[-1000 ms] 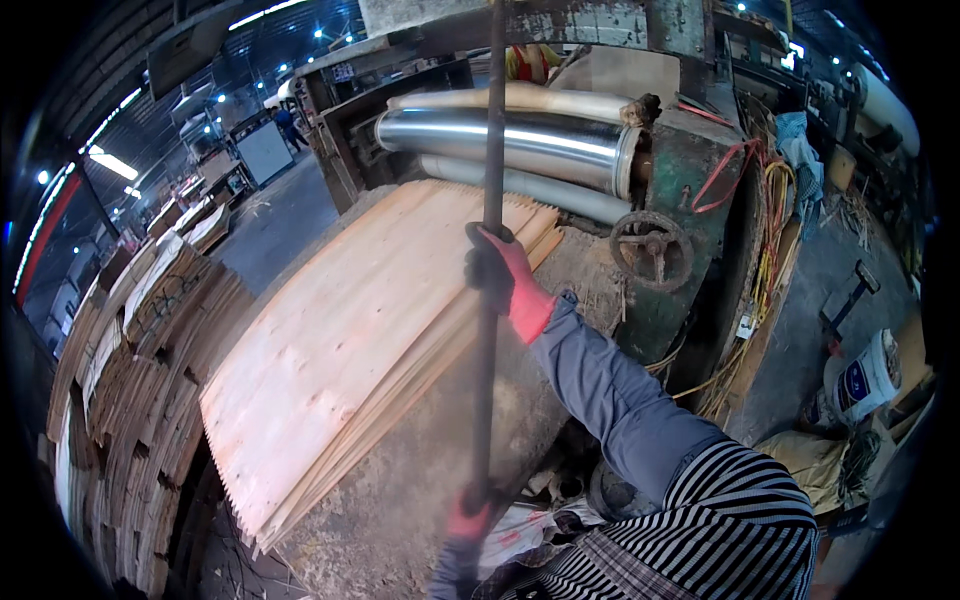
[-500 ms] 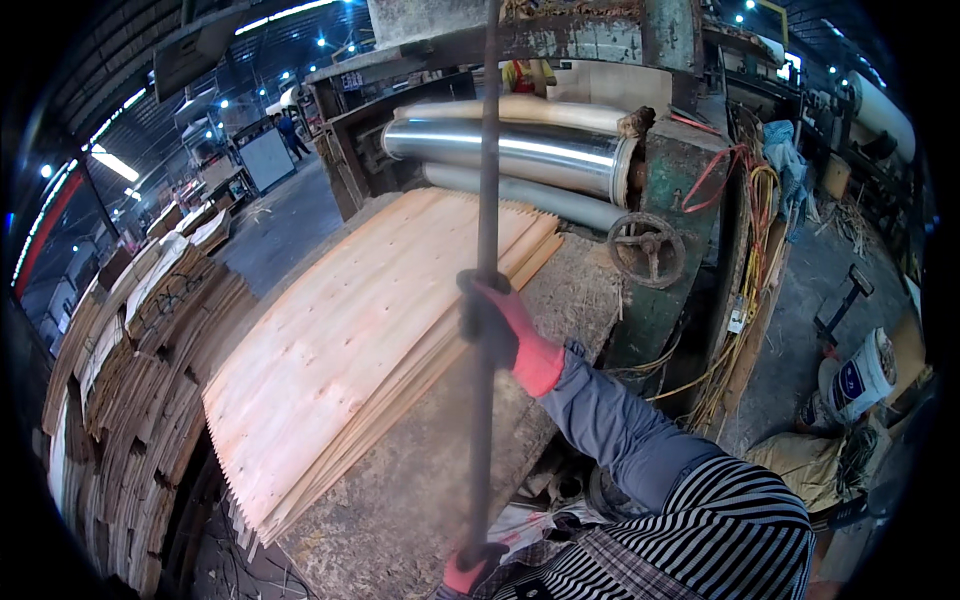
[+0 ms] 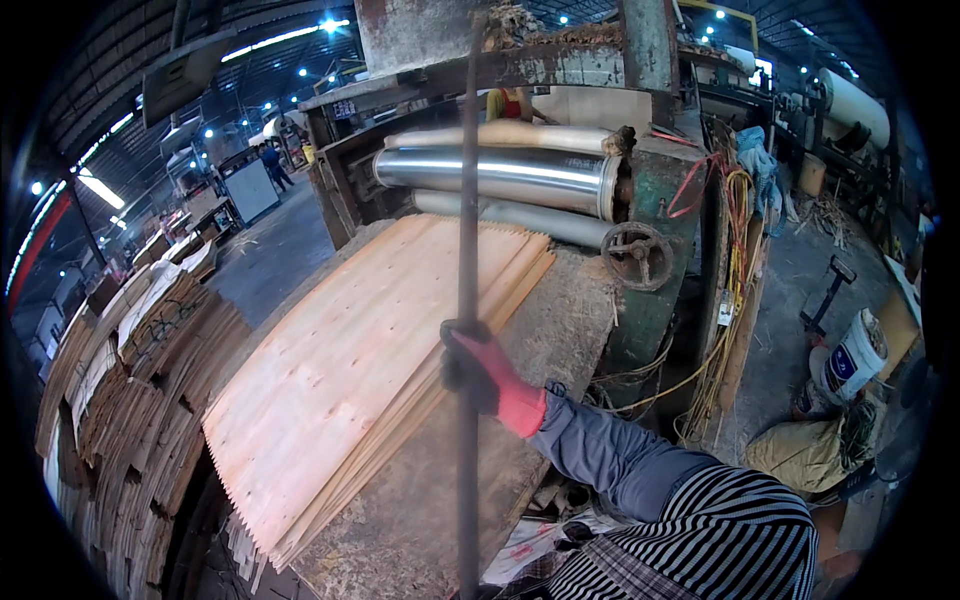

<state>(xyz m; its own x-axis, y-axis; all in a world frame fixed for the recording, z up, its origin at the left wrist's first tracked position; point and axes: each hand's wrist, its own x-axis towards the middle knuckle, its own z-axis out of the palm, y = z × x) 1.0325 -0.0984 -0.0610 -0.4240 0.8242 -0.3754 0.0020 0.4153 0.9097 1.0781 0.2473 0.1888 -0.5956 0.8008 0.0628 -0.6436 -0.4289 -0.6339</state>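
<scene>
My right hand [image 3: 488, 375], in a pink glove with a dark palm, is wrapped round a long, dark, slender pole [image 3: 468, 220]. The pole stands nearly upright across the middle of the picture and looks slightly blurred. Behind it lies a stack of pale wood veneer sheets [image 3: 330, 370] with jagged ends, on a dusty worn table [image 3: 400, 530]. The stack reaches up to a machine with a shiny metal roller [image 3: 500, 180] and a grey roller [image 3: 575, 228] below it. My left hand is out of sight; the pole's lower end runs out at the bottom edge.
A rusty handwheel [image 3: 638, 257] sits on the machine's green side frame. Yellow cables [image 3: 735, 270] hang to its right. Piled veneer sheets [image 3: 140, 400] stand at the left. A white bucket [image 3: 855, 358] is on the floor at the right. A person [image 3: 512, 103] is partly visible behind the machine.
My right hand and the pole have shifted slightly left and down in the picture. My left hand, earlier at the pole's lower end, has left the view. The stack looks unchanged.
</scene>
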